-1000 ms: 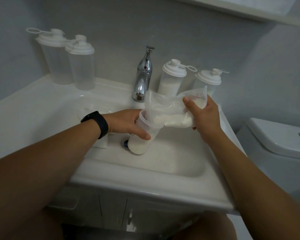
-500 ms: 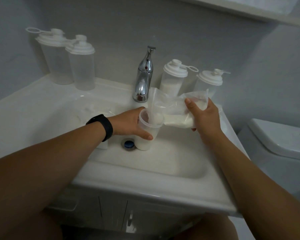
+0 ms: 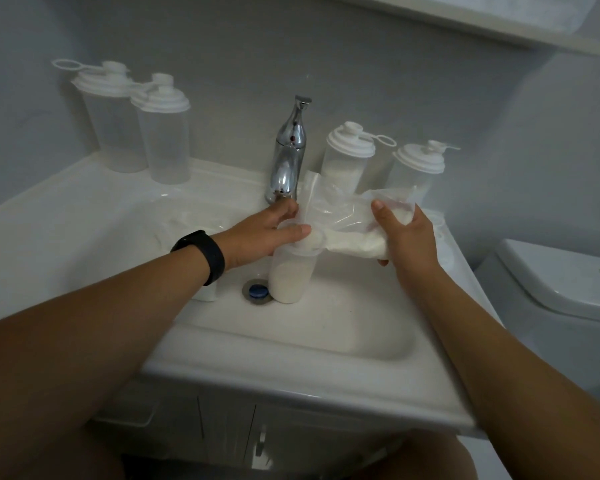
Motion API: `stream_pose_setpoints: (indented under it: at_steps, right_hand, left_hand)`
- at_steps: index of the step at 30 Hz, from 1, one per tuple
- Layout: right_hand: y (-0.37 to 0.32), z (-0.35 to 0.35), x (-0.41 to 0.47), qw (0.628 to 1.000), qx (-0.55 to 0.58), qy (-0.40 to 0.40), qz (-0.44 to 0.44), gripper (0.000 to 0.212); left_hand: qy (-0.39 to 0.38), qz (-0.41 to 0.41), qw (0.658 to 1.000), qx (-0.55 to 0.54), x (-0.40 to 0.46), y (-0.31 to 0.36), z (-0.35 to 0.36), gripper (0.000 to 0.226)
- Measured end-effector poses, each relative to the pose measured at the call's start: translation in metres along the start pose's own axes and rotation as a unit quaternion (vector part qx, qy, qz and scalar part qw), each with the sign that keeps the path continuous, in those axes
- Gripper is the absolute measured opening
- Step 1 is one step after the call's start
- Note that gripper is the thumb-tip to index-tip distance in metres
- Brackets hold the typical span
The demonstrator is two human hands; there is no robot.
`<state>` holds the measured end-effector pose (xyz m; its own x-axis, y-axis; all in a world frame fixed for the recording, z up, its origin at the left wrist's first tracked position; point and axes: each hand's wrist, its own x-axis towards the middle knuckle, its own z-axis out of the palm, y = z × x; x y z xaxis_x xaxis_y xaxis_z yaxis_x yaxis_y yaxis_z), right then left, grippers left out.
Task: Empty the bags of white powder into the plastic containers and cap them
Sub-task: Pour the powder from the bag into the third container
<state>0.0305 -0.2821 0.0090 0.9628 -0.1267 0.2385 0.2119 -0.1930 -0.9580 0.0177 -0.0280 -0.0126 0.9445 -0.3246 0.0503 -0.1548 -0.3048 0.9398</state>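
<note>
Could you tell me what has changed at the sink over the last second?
The open container, held tilted a second ago, now stands upright in the basin beside the drain plug. The left hand still grips its rim, and the right hand still holds the bag with its mouth at the opening. The four capped containers and the tap have not moved.
</note>
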Motion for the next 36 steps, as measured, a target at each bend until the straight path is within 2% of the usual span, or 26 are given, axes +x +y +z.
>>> stream_pose_setpoints:
  at_steps: [3, 7, 12, 15, 18, 24, 29, 33, 36]
  right_hand:
    - [0.001, 0.0, 0.0, 1.0, 0.0, 0.002, 0.0, 0.034]
    - [0.0, 0.001, -0.001, 1.0, -0.001, -0.004, -0.001, 0.029]
    - [-0.002, 0.001, -0.001, 1.0, -0.007, -0.01, -0.007, 0.03]
    - [-0.002, 0.001, -0.002, 1.0, -0.015, -0.017, -0.011, 0.033]
    - [-0.003, 0.002, -0.004, 0.999, -0.021, -0.038, -0.017, 0.028]
    - [-0.004, 0.003, -0.004, 0.999, -0.021, -0.032, -0.02, 0.022]
    - [-0.002, 0.003, -0.003, 0.999, -0.029, -0.044, -0.007, 0.03]
    - [-0.001, 0.004, -0.003, 0.998, -0.043, -0.048, 0.002, 0.044]
    - [-0.005, 0.003, -0.004, 0.999, -0.038, -0.03, -0.007, 0.043]
  left_hand:
    - [0.029, 0.002, 0.999, 0.029, 0.001, -0.002, 0.0, 0.026]
    - [0.031, 0.022, 0.999, 0.029, 0.002, -0.001, 0.001, 0.009]
    - [0.049, 0.024, 0.998, 0.022, 0.003, 0.0, 0.001, 0.027]
    - [0.062, 0.007, 0.997, -0.034, 0.003, 0.001, 0.002, 0.019]
    - [0.056, -0.01, 0.995, -0.085, 0.004, 0.004, 0.003, 0.028]
    - [0.085, -0.011, 0.994, -0.068, 0.004, 0.004, 0.003, 0.031]
    - [0.102, -0.011, 0.991, -0.088, 0.004, 0.006, 0.001, 0.017]
    - [0.097, -0.024, 0.988, -0.118, 0.002, 0.01, 0.0, 0.031]
    - [0.091, -0.035, 0.983, -0.154, 0.002, 0.013, 0.0, 0.04]
